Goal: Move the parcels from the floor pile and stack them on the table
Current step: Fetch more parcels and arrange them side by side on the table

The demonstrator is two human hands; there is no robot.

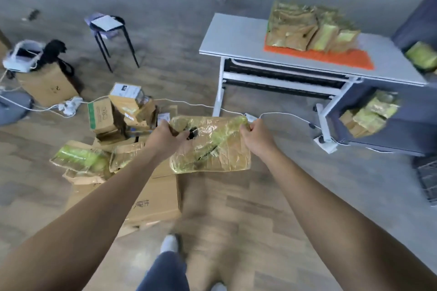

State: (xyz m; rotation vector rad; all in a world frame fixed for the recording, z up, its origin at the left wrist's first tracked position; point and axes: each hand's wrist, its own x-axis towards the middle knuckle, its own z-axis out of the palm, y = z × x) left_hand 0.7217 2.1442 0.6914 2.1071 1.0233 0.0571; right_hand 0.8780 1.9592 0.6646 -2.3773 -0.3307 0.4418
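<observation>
head: two hands (pixel 165 137) (pixel 256 136), one held parcel (pixel 220 151)

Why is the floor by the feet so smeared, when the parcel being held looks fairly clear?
Head view: the floor near the shoe is streaked, likely motion blur from walking; the parcel, gripped by the left hand and right hand, probably moves with the camera, so looks sharper, with glare on its wrap.
</observation>
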